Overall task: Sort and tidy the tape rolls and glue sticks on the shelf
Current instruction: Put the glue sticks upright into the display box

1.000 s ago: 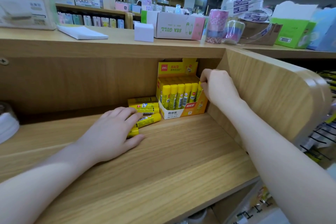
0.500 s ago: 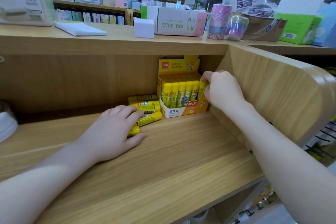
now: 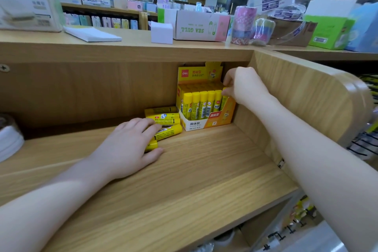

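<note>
The left hand point(image 3: 126, 145) rests with relaxed fingers on loose glue sticks point(image 3: 165, 120) on the shelf point(image 3: 204, 170), while the right hand point(image 3: 245, 86) pinches a glue stick point(image 3: 224, 99) in the far display box point(image 3: 206, 122).

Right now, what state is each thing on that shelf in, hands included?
Glue stick display box: upright, flap raised, sticks standing in rows.
Loose glue sticks: lying flat beside the box.
Left hand: resting on the loose sticks, fingers straight.
Right hand: pinching a stick at the box's right end.
Tape roll stack: upright on the top shelf.
SEA GULL carton: open-topped, print upside down.
</note>
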Tool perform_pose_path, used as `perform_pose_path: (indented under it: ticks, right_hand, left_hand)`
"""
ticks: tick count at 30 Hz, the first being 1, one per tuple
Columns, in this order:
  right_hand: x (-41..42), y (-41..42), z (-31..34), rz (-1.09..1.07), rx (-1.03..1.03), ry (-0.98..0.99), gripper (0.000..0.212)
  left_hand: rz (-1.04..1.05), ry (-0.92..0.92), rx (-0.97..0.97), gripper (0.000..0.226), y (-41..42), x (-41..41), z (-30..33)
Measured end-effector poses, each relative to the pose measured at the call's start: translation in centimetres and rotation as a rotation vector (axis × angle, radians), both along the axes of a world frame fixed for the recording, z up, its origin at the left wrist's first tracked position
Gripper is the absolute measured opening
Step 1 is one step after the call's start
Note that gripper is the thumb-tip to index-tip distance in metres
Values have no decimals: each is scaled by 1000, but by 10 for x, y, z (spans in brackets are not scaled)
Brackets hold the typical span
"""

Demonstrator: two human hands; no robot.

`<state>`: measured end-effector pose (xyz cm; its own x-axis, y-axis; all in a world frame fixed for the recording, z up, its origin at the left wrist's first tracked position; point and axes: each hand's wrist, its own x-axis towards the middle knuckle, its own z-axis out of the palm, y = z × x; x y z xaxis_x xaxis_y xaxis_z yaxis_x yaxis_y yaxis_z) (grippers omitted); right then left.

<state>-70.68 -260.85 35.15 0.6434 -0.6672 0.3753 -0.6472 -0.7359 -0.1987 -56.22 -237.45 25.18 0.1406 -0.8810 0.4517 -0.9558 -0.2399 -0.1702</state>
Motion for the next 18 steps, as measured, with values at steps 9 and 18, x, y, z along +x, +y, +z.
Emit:
perform_pose_path:
  ticks: [9,18]
  right_hand:
    - [15,-10,13,-58,-63,210,26]
    - [-7,7,-23,-7,-184,-23,26]
  left_hand:
    - [8,-4,14,60,-2,2,0]
    - [25,46,50,60,-3,2,0]
